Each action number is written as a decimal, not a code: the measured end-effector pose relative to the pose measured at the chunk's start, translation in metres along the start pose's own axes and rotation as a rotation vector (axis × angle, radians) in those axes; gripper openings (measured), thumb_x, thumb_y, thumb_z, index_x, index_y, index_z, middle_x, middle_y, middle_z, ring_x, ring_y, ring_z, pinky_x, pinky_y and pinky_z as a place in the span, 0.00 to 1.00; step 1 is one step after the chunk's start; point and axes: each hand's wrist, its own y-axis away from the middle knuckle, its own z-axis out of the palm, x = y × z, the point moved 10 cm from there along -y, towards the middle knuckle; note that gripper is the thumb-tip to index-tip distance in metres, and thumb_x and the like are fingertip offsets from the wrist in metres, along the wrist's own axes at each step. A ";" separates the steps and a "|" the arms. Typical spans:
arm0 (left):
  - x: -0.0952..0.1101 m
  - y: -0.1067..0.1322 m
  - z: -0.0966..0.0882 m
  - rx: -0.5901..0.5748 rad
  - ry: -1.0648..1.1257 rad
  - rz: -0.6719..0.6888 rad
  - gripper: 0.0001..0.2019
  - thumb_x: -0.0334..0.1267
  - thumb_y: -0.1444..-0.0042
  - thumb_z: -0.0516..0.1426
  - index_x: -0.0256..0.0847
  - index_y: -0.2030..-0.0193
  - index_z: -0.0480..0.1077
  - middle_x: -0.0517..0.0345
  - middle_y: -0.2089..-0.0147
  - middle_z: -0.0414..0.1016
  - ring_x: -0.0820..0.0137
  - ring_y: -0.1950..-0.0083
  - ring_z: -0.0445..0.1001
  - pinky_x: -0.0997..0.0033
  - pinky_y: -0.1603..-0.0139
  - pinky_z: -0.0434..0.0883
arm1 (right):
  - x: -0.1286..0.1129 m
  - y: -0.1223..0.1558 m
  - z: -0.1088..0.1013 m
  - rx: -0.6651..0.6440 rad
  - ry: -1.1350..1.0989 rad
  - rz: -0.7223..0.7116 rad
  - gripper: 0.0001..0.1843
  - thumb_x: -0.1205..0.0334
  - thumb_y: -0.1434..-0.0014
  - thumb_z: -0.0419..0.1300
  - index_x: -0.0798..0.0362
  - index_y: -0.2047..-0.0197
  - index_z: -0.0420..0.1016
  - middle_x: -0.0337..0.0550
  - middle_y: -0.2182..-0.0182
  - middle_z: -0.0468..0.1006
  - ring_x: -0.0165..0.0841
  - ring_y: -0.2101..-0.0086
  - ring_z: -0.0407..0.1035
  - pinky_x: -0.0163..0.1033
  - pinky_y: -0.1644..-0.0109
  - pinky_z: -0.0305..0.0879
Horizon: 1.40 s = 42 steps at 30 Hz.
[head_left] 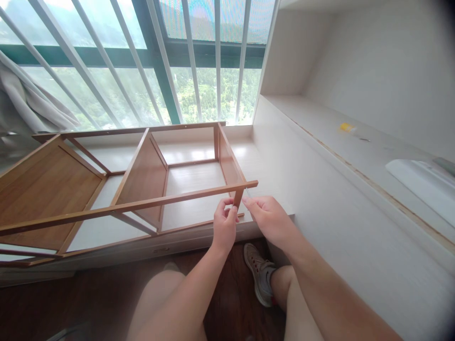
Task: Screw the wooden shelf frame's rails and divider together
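A wooden shelf rack (142,175) lies on its side on the white window ledge (199,175). My left hand (224,226) is closed in a pinch around the short upright post at the rack's near right corner, just under the long front rail (149,203). My right hand (268,219) is beside it, fingers curled, thumb and forefinger pinched on a thin metal tool or pin at the same corner joint. The thing is too small to name.
A white desk surface (355,227) runs along the right, with a shelf above holding a small yellow item (346,127) and a white flat object (419,182). Barred window behind, grey curtain (31,104) at left. My knees and a grey shoe (259,274) are below on dark wood floor.
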 end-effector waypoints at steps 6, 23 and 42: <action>-0.001 0.000 0.000 -0.008 0.000 -0.006 0.14 0.43 0.44 0.56 0.39 0.54 0.66 0.65 0.77 0.63 0.82 0.78 0.59 0.82 0.76 0.60 | 0.010 -0.002 0.005 -0.021 -0.214 0.076 0.30 0.41 0.39 0.55 0.54 0.82 0.54 0.34 0.86 0.51 0.22 0.82 0.43 0.34 0.77 0.40; -0.003 -0.001 -0.001 -0.009 0.026 0.001 0.13 0.43 0.45 0.58 0.40 0.55 0.66 0.65 0.75 0.67 0.79 0.76 0.65 0.80 0.72 0.65 | 0.015 0.003 0.041 -0.067 -0.930 0.111 0.27 0.47 0.38 0.56 0.52 0.78 0.49 0.30 0.86 0.48 0.21 0.84 0.43 0.31 0.79 0.40; 0.006 -0.015 -0.003 -0.229 -0.621 0.122 0.10 0.41 0.42 0.54 0.41 0.59 0.74 0.58 0.61 0.75 0.76 0.66 0.69 0.77 0.65 0.67 | 0.025 0.013 -0.002 0.162 -0.206 -0.266 0.18 0.53 0.31 0.48 0.55 0.65 0.71 0.44 0.67 0.74 0.29 0.70 0.66 0.35 0.68 0.63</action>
